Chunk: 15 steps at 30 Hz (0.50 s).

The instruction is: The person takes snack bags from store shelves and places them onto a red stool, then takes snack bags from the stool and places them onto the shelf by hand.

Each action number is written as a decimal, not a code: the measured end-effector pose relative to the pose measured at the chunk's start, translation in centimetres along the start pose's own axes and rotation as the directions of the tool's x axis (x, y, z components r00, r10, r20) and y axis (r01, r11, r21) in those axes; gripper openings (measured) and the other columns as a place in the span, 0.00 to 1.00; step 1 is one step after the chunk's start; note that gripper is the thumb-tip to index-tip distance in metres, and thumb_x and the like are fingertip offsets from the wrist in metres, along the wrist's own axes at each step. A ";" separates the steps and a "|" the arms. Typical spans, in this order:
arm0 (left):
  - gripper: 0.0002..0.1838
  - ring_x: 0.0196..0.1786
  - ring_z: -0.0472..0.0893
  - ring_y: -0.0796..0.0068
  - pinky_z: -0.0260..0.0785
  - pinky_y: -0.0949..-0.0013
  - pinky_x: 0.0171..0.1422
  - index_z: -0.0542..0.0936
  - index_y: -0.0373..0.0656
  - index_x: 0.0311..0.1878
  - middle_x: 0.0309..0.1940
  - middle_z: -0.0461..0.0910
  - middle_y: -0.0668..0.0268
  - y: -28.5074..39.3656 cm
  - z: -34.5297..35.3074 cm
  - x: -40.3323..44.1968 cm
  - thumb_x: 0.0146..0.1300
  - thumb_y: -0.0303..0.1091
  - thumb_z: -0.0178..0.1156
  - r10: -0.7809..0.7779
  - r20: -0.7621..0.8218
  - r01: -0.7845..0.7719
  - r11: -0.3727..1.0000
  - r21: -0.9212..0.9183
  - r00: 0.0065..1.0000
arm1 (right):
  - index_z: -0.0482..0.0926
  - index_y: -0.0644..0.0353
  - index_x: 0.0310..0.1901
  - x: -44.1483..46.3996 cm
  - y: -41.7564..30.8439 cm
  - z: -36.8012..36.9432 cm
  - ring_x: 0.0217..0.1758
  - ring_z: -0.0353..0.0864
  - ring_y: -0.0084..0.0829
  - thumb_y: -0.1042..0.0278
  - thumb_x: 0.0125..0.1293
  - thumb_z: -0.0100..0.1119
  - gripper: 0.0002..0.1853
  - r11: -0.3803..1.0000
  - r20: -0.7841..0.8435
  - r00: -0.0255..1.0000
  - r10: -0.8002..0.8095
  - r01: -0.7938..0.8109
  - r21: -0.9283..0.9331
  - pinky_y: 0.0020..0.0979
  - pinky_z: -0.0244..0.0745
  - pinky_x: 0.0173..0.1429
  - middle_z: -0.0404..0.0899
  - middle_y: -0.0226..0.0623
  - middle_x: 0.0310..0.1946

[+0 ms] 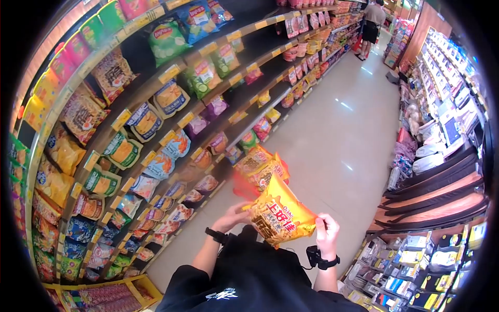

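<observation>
A yellow snack bag (283, 212) with red and dark lettering is held in front of my body, tilted. My right hand (327, 232) pinches its right corner between thumb and fingers. At the bag's left edge, my left hand (231, 218) is closed on it, its fingertips partly hidden behind the bag. Just beyond are more yellow and red snack bags (258, 165), partly covered by the held one. A blurred red thing (243, 184), whose kind I cannot tell, lies beside them. Both wrists wear black bands.
Shelves (171, 75) packed with chips and other snacks run along my left. On the right, racks hold packaged goods (416, 265) and dark belts (431, 179). The tiled aisle floor (332, 130) stretches ahead to a person (371, 26) at the far end.
</observation>
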<state>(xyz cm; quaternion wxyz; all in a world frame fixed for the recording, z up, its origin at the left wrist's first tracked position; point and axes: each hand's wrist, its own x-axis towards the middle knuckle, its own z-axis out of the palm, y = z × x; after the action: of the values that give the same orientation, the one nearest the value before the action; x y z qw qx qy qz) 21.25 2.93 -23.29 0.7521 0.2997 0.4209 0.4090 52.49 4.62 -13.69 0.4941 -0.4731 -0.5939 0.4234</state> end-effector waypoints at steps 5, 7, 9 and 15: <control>0.24 0.48 0.80 0.73 0.76 0.69 0.48 0.71 0.39 0.60 0.48 0.80 0.64 -0.9 -5.6 1.1 0.63 0.34 0.63 0.048 -0.141 -0.044 0.998 0.034 0.989 | 0.78 0.69 0.34 4.2 4.7 2.1 0.28 0.71 0.14 0.67 0.68 0.56 0.11 0.977 -0.012 0.977 0.211 -0.212 -0.028 0.21 0.68 0.34 0.77 0.25 0.24; 0.23 0.47 0.81 0.73 0.77 0.69 0.47 0.72 0.39 0.59 0.47 0.80 0.65 0.0 -6.8 1.2 0.63 0.36 0.63 0.057 -0.226 -0.044 0.997 0.059 0.972 | 0.80 0.68 0.36 5.8 7.5 3.1 0.28 0.72 0.15 0.67 0.68 0.57 0.11 0.955 0.008 0.960 0.278 -0.276 -0.110 0.23 0.70 0.34 0.79 0.29 0.24; 0.22 0.46 0.81 0.74 0.76 0.68 0.47 0.74 0.39 0.57 0.47 0.80 0.65 0.0 -8.4 1.9 0.63 0.38 0.63 0.086 -0.296 -0.062 0.994 0.088 0.951 | 0.79 0.68 0.37 6.8 11.0 3.7 0.27 0.74 0.18 0.65 0.68 0.55 0.12 0.889 0.058 0.957 0.283 -0.239 -0.391 0.23 0.70 0.33 0.79 0.34 0.23; 0.19 0.39 0.80 0.81 0.73 0.77 0.42 0.76 0.40 0.53 0.42 0.81 0.69 0.0 -13.3 6.7 0.64 0.42 0.61 -0.040 -0.429 0.010 0.997 -0.071 0.902 | 0.80 0.67 0.37 9.3 16.0 7.0 0.19 0.77 0.22 0.63 0.69 0.54 0.13 0.743 0.162 0.845 0.509 -0.337 -0.579 0.26 0.70 0.25 0.78 0.34 0.19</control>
<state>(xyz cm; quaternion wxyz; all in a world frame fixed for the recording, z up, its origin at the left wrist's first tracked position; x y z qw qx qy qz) 11.69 10.10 -32.10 0.6556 0.1713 0.5663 0.4692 47.31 16.58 -28.56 0.1341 -0.6414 -0.6319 0.4139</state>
